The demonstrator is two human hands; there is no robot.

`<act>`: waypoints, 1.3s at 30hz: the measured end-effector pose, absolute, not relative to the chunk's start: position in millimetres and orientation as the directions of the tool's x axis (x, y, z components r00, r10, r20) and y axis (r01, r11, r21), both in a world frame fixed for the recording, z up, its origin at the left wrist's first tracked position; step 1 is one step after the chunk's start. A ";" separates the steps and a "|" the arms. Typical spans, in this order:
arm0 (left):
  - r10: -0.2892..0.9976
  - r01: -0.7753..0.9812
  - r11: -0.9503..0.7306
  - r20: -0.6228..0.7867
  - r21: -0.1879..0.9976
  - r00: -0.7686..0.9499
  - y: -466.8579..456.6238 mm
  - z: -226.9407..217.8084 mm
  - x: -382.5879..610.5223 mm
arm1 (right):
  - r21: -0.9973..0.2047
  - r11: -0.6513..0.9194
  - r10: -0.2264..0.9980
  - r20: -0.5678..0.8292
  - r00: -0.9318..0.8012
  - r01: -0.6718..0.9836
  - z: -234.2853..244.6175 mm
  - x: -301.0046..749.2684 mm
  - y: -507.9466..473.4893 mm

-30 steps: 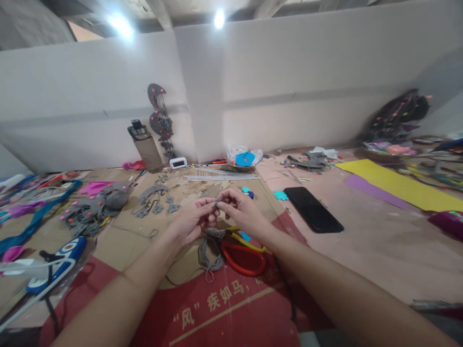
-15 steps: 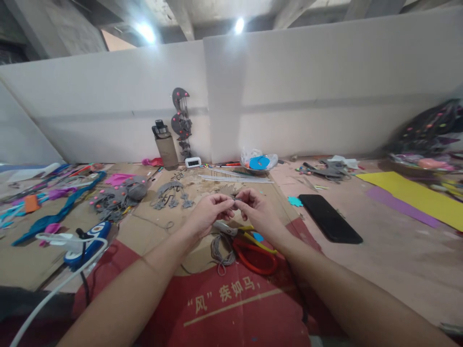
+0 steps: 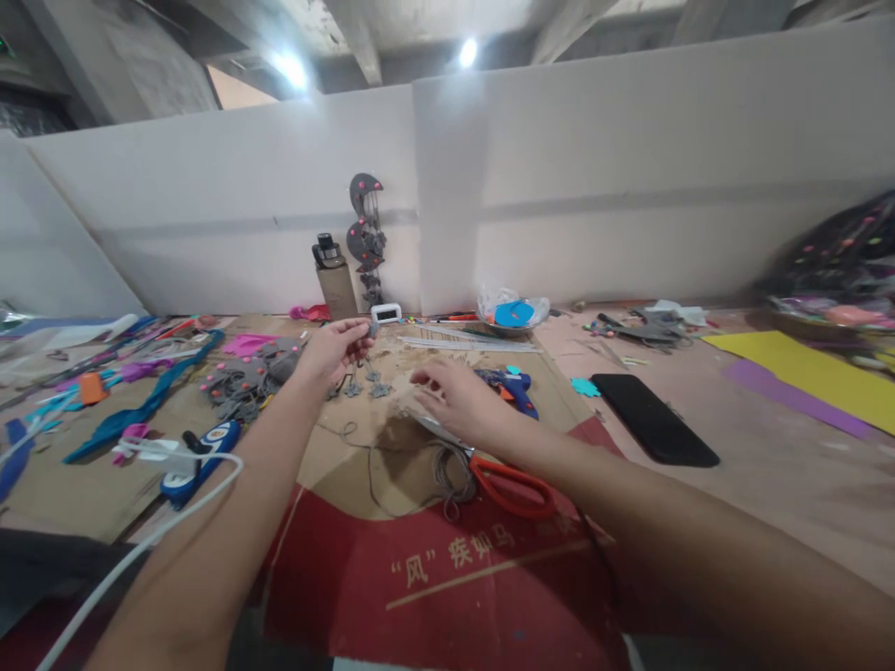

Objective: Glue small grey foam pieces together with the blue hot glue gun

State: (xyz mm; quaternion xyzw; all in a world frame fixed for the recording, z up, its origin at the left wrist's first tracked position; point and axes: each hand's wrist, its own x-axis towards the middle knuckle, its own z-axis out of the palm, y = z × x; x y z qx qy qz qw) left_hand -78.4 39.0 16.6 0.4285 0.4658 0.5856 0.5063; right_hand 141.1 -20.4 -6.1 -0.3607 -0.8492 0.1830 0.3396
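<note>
Pinching a small grey piece (image 3: 373, 330) between the fingers (image 3: 358, 328) of the left hand (image 3: 334, 349), over the cardboard (image 3: 328, 477), to the far left of the red-handled scissors (image 3: 482, 473); holding the right hand (image 3: 454, 399) above the scissors, fingers apart, on the far side of a coil of grey cord (image 3: 440, 473)

A head-worn view, facing forward and tipped down over my worktable (image 3: 769, 531).
The camera looks from above and behind my own hands: my left forearm (image 3: 238, 475) enters from the bottom edge, my right forearm (image 3: 664, 503) from the lower right, and my left hand (image 3: 336, 349) and right hand (image 3: 451, 399) come near mid-frame. Closest below lies red printed cardboard (image 3: 447, 606); beyond the table's far edge a white partition (image 3: 615, 130) faces me, with ceiling lights (image 3: 468, 52) above. The wide view reaches from a white cable (image 3: 126, 568) at left to a yellow sheet (image 3: 811, 373) at right.
</note>
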 end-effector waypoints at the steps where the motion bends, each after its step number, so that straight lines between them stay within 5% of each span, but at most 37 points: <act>1: 0.990 -0.181 -0.045 0.020 0.982 -0.139 38.6 9.2 -86.4 | -0.517 0.694 0.716 0.430 -0.550 0.501 -7.5 128.4 -17.4; 6: 0.949 -0.117 -0.011 -0.027 0.993 -0.313 42.4 -23.8 -122.4 | -0.291 0.758 0.653 0.341 -0.676 0.584 -26.6 63.8 6.1; 13: 0.936 0.004 0.081 -0.075 0.997 -0.345 49.7 -35.9 -135.4 | -0.174 0.679 0.734 0.151 -0.662 0.713 -47.8 9.4 26.6; 25: 0.926 0.162 0.213 -0.146 0.964 -0.348 54.7 -55.7 -133.2 | -0.175 0.718 0.696 0.137 -0.705 0.674 -55.0 26.6 30.2; 31: 0.933 0.371 0.207 -0.068 0.905 -0.355 52.9 -56.9 -130.1 | -0.205 0.727 0.686 0.189 -0.702 0.655 -58.9 35.6 24.2; 39: 0.940 0.200 0.141 -0.068 0.970 -0.333 50.1 -50.9 -137.0 | -0.186 0.716 0.698 0.185 -0.691 0.673 -59.4 36.7 21.7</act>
